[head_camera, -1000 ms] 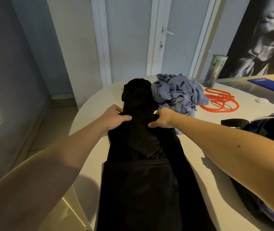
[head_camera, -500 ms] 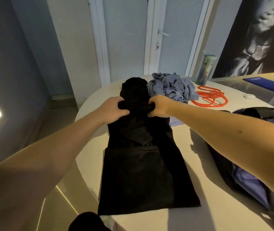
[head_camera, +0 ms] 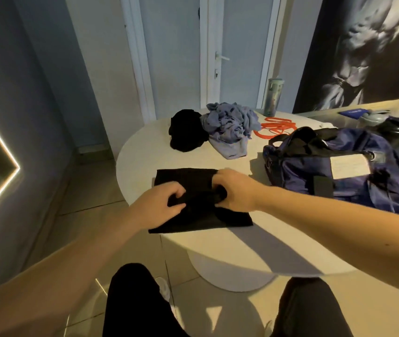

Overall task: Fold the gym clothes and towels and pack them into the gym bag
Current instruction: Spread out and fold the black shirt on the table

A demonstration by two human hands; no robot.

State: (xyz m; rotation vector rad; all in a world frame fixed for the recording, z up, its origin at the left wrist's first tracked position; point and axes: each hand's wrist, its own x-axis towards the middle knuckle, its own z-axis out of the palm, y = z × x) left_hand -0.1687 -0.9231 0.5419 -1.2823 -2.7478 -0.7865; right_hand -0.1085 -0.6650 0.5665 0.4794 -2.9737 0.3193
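Left grip (head_camera: pixel 159 207), right grip (head_camera: pixel 234 190) pinching black garment (head_camera: pixel 183 177), fold running left-right

The left hand (head_camera: pixel 162 205) and right hand (head_camera: pixel 234 190) pinched a fold of the black garment (head_camera: pixel 186 178) on the white counter (head_camera: pixel 140 154). A navy gym bag (head_camera: pixel 339 173) lay at its 3 o'clock, crumpled clothes (head_camera: pixel 230 127) at 12.

Left hand (head_camera: pixel 162 206): fingers curled, pinching a fold of the black garment (head_camera: pixel 183 177).
Right hand (head_camera: pixel 233 190): knuckles up, fingers hooked into the same fold, near the left.
Arms: both bare, stretched forward, converging from the lower corners.
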